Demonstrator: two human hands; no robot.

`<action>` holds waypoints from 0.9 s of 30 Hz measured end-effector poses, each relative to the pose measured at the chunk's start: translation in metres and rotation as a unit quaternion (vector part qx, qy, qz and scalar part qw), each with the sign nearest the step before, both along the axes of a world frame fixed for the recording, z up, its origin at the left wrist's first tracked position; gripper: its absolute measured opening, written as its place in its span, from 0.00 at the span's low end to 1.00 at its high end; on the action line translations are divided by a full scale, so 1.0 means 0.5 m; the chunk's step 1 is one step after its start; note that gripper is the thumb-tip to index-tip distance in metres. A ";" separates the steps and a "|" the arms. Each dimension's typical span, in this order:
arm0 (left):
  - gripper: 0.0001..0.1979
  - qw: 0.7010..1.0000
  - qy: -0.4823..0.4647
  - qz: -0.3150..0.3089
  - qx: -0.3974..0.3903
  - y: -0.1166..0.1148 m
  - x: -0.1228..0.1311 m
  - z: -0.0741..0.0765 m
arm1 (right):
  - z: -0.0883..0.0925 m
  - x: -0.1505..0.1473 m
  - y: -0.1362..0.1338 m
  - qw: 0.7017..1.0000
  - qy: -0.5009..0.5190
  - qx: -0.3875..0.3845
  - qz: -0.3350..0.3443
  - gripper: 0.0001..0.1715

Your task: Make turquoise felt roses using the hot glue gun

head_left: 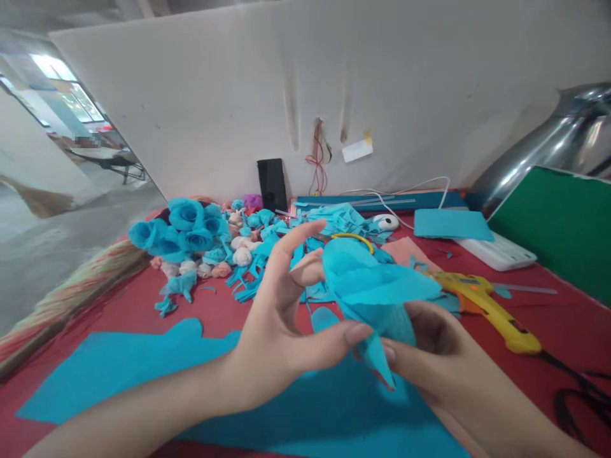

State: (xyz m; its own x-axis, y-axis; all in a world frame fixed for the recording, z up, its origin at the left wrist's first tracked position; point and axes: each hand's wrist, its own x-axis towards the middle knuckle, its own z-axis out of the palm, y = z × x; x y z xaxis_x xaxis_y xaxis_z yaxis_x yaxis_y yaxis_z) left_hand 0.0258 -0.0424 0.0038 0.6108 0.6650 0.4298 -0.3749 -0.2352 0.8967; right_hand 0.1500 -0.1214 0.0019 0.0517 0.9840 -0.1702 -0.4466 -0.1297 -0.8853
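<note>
Held up in front of me is a blue crepe-paper flower [377, 286] with loose overlapping petals and a pointed lower end. My right hand [439, 362] grips its base from the right, thumb in front and fingers partly hidden behind. From the left, my left hand [291, 318] presses its thumb against the lower petals. Its index finger is raised and curved beside the flower, and its other fingers are partly hidden. Below both hands a large blue crepe-paper sheet [138, 362] lies on the red table [210, 315].
Finished blue paper roses [186, 222] and small pink and blue buds [242, 256] sit back left. A phone [272, 184] leans on the white board. Blue paper scraps [344, 217] lie behind my hands. On the right are a yellow glue gun [496, 312], a green board [558, 222] and a cable.
</note>
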 end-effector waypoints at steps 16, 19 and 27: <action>0.31 0.990 -0.009 0.086 0.114 -0.003 -0.006 -0.021 | -0.020 -0.003 -0.006 0.970 -0.227 0.082 -0.019 0.07; 0.30 0.986 -0.003 0.099 0.131 -0.006 -0.005 -0.018 | -0.025 -0.001 -0.008 0.956 -0.271 0.105 -0.036 0.06; 0.26 0.990 0.007 0.070 0.121 -0.011 0.000 0.003 | -0.009 0.015 -0.012 0.901 -0.398 0.160 -0.070 0.03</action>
State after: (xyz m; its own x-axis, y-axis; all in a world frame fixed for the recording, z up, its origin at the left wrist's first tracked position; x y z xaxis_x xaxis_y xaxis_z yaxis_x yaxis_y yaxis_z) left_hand 0.0259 -0.0477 0.0054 0.5272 0.6223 0.5786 -0.3117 -0.4919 0.8130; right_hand 0.1577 -0.1274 -0.0028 0.1597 0.9502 0.2676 0.3537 0.1979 -0.9142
